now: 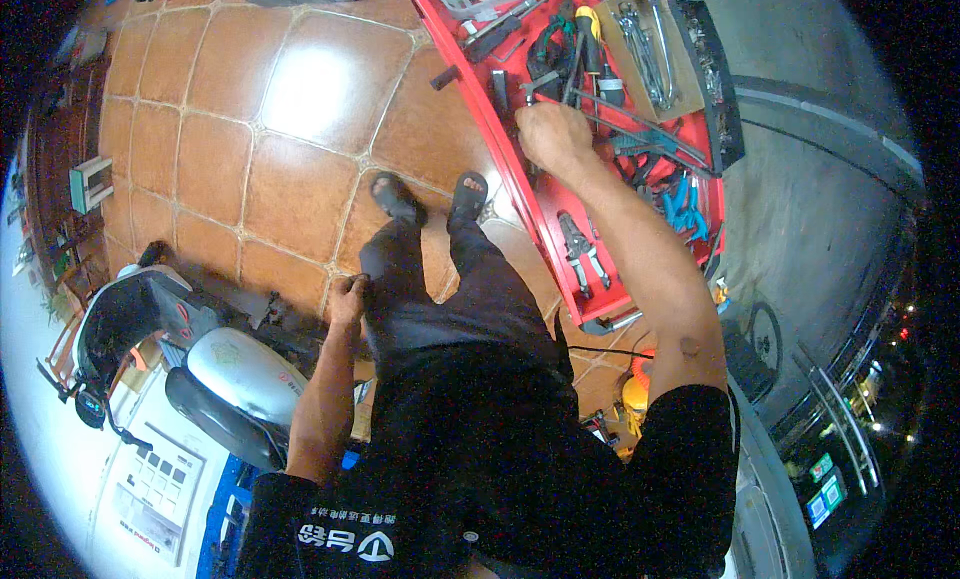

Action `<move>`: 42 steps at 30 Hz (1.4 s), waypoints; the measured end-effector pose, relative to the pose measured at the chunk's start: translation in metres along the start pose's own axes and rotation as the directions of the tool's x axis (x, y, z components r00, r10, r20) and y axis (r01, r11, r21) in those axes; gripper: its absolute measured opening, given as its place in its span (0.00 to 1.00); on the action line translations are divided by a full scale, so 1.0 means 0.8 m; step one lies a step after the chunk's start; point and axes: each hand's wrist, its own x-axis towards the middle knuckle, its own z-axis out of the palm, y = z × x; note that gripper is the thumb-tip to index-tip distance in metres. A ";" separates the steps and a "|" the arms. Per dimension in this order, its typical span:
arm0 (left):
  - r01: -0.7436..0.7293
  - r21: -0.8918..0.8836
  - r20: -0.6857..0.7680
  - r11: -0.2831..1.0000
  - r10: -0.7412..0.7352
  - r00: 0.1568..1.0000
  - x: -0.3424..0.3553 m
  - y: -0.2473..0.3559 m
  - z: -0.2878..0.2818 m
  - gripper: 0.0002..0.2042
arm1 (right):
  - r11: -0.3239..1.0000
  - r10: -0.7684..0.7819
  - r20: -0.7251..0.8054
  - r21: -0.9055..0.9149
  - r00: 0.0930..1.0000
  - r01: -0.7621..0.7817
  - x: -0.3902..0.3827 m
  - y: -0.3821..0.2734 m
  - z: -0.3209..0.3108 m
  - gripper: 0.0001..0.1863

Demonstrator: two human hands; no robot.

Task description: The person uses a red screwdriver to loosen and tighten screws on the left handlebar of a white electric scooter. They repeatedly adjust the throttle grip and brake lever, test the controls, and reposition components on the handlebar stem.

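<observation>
My right hand (555, 137) is closed in a fist over the left side of a red tool drawer (548, 241). A short metal end (530, 95) shows just beyond its fingers; the rest of that item is hidden. Beyond the hand lie a yellow-and-black screwdriver (588, 31) and several long dark rods. Blue-handled pliers (684, 211) rest right of my forearm, and dark-and-grey pliers (582, 251) lie in the drawer's near end. My left hand (347, 297) hangs beside my left thigh with curled fingers; whatever it may hold cannot be made out.
An open cardboard box (688, 103) with metal wrenches (648, 54) sits in the drawer's far right part. At left stands a silver-and-black scooter (245, 374). Orange-brown tiles (205, 164) cover the floor. A yellow-and-orange item (636, 389) is near my right side.
</observation>
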 end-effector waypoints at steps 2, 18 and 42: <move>0.056 -0.050 0.008 0.997 -0.056 0.998 -0.007 0.002 0.009 0.15 | 1.000 0.020 0.006 -0.011 1.000 -0.020 0.001 -0.003 0.007 0.12; 0.062 -0.061 0.041 0.996 -0.060 0.997 -0.014 0.094 0.031 0.14 | 0.953 0.159 -0.224 0.289 0.961 -0.090 -0.035 0.024 -0.016 0.09; -0.227 -0.843 0.100 0.488 0.557 0.825 -0.244 0.279 -0.083 0.09 | -0.196 -0.211 0.002 0.980 0.978 -0.045 -0.106 -0.386 -0.107 0.04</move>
